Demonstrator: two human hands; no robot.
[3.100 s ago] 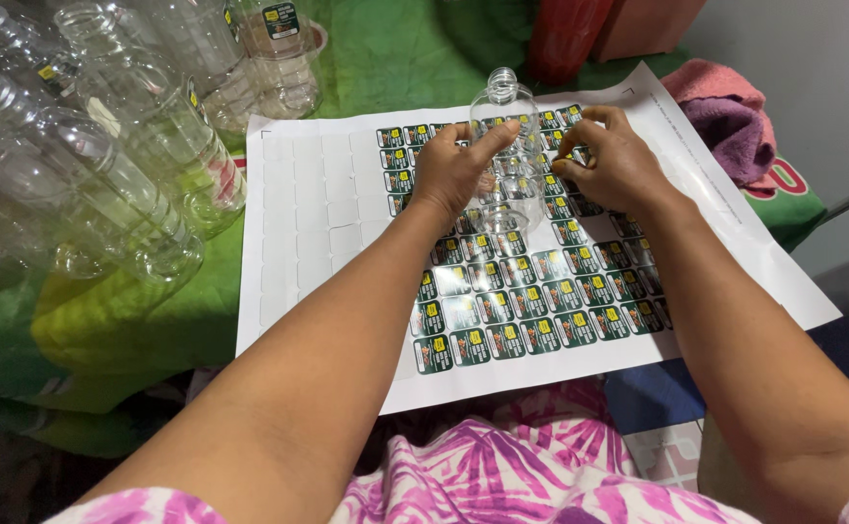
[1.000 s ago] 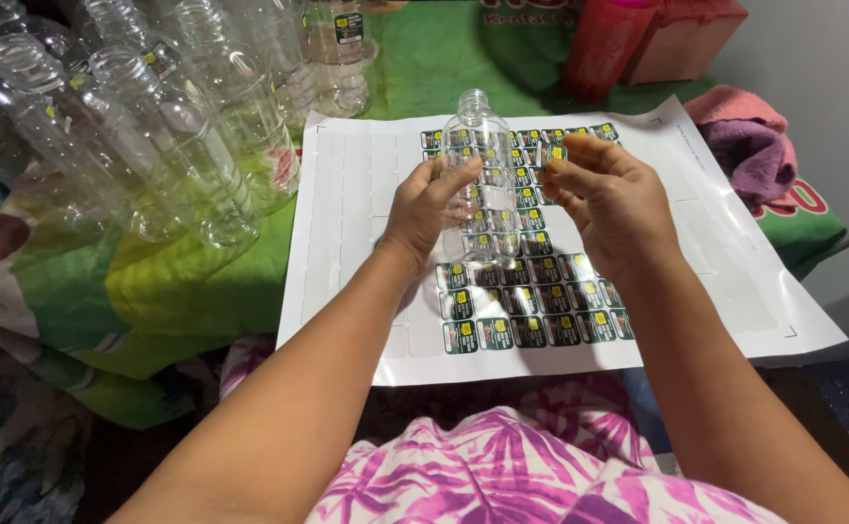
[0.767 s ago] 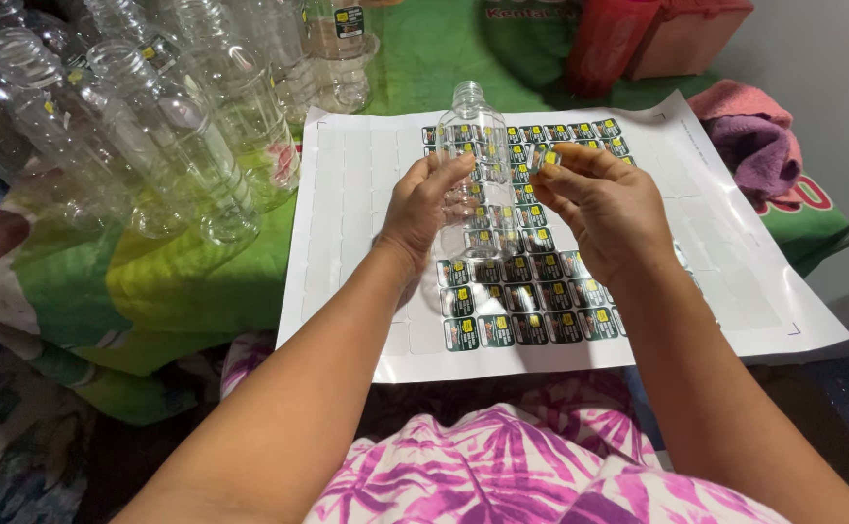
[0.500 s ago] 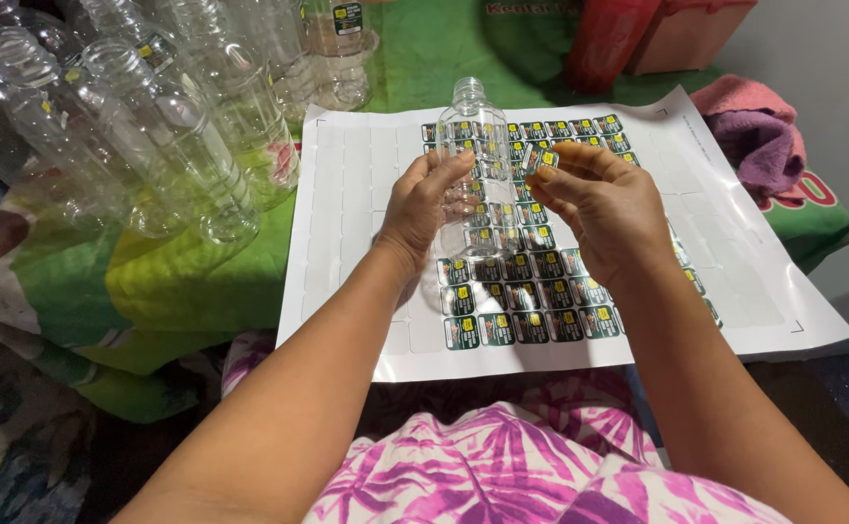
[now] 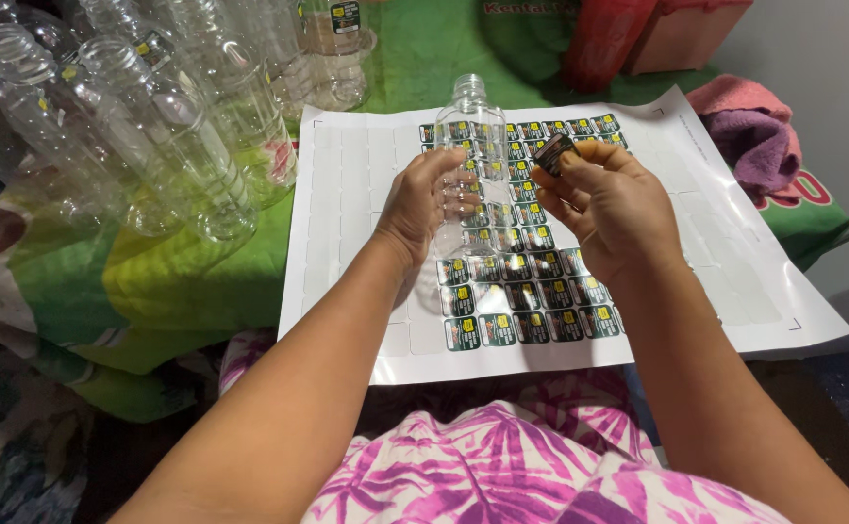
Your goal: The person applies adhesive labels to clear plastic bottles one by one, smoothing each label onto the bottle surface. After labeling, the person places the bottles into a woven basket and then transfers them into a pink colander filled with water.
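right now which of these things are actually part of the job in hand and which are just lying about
In use:
left hand gripping the clear bottle
right hand pinching a small dark sticker
sticker sheet under both hands

Lying about:
empty clear bottles heaped at the left
pink and purple cloths
red containers
green cloth underneath

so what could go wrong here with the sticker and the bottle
1. The right hand pinches a small sticker by its edge at the fingertips; it could curl or stick to the fingers before it reaches the bottle.
2. The left hand alone grips the clear bottle, which is thin and round; it might turn or flex, leaving the sticker crooked or creased.
3. The pile of empty bottles lies close by the left forearm; a nudge could probably roll some.
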